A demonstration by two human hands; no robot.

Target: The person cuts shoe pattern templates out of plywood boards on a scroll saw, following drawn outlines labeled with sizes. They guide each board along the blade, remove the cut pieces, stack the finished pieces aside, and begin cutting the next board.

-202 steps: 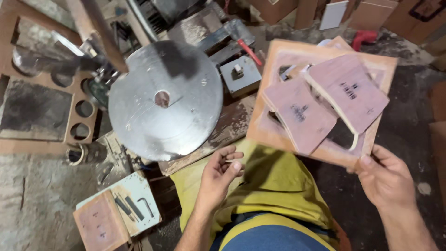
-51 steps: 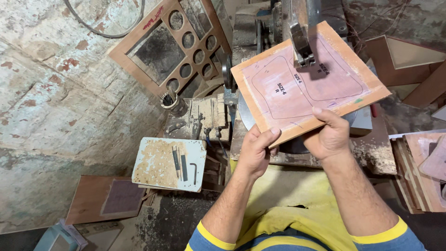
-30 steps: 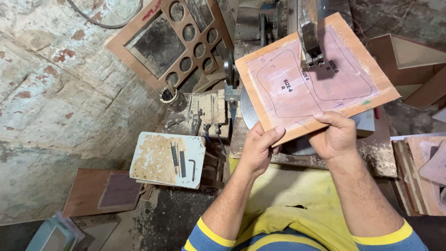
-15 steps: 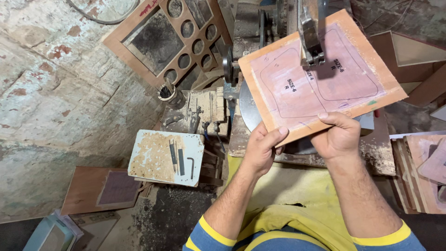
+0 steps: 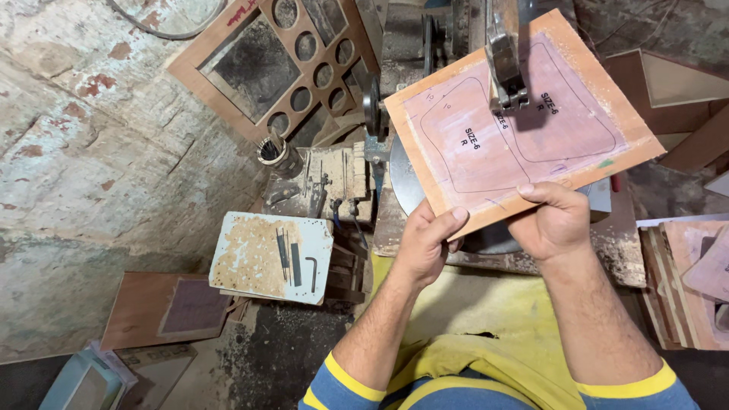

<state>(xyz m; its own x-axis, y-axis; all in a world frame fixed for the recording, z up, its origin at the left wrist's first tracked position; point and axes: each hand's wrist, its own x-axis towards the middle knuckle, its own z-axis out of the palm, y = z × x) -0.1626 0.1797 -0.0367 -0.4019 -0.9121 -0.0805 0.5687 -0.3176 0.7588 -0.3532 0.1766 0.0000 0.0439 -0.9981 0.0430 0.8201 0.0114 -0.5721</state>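
Note:
I hold a square plywood board (image 5: 524,125) faced with pink paper that carries two drawn outlines. My left hand (image 5: 427,241) grips its near left edge, thumb on top. My right hand (image 5: 553,220) grips the near edge a little further right. The board lies tilted on the round metal saw table (image 5: 402,178). A dark metal saw arm and blade guide (image 5: 505,53) comes down onto the board between the two outlines.
A pale dusty tray with a hex key and small blades (image 5: 269,258) sits to the left. Behind it lies a wooden panel with round cut-outs (image 5: 292,57). Stacked boards (image 5: 687,285) are at the right, another board (image 5: 171,307) at lower left.
Earlier my right hand held a board with loose pink cut pieces beside the bare saw table. Now both hands hold an uncut board under the blade, and it has turned slightly over the last second.

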